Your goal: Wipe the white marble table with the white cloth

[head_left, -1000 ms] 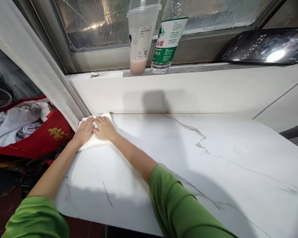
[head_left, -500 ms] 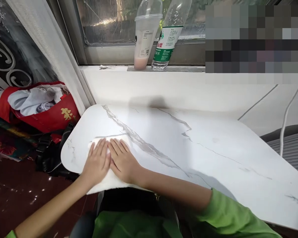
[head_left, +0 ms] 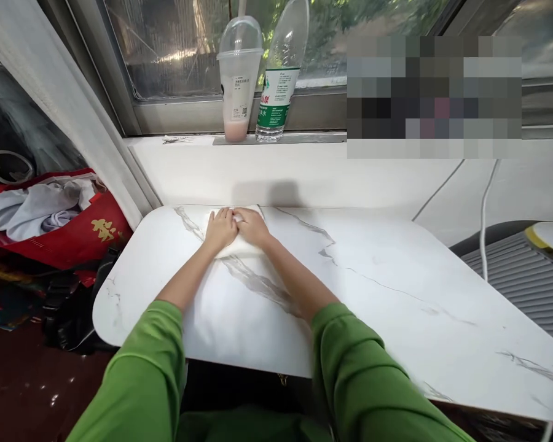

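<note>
A white cloth [head_left: 242, 247] lies on the white marble-patterned table [head_left: 378, 264], close to its back edge by the wall. My left hand [head_left: 222, 229] rests on the cloth's left part, palm down, its fingers stretched forward and slightly apart. Against it, my right hand [head_left: 252, 228] presses on the cloth with its fingers bent and held together, pointing left. A small bunched bit of cloth shows between the two hands. Both palms are hidden.
On the sill stand a plastic drink cup [head_left: 240, 92] with a straw and a water bottle [head_left: 279, 92]. A red bag [head_left: 74, 230] of clothes sits left of the table. A white cable [head_left: 483, 227] hangs at the right, near a grey ribbed surface [head_left: 525, 282].
Both hands have slid the cloth from the table's front left edge forward and a little right, to the back edge. My arms are now stretched out. The view has shifted right.
</note>
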`<control>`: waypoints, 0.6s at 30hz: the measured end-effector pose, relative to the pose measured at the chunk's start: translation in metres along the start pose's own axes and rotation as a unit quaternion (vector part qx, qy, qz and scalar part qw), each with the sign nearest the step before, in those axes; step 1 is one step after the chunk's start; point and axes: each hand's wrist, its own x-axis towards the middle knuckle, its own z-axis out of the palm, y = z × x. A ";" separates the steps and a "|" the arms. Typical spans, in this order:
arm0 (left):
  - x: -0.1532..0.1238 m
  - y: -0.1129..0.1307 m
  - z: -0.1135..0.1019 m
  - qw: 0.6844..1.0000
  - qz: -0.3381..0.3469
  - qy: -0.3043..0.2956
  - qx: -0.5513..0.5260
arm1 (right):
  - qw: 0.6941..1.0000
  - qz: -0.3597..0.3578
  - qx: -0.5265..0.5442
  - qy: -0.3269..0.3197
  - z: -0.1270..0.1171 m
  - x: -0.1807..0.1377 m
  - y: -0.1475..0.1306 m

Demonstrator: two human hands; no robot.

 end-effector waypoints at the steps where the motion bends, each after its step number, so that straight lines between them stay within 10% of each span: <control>1: 0.009 0.005 0.003 1.000 0.006 0.002 -0.003 | 1.000 0.008 0.003 0.007 -0.004 0.003 0.009; 7: 0.012 0.018 0.009 0.999 0.025 0.002 -0.024 | 0.999 0.020 -0.029 0.034 -0.013 -0.006 0.024; 18: -0.075 0.082 0.000 0.996 0.014 -0.046 -0.078 | 0.994 0.043 0.033 -0.097 -0.058 -0.107 0.015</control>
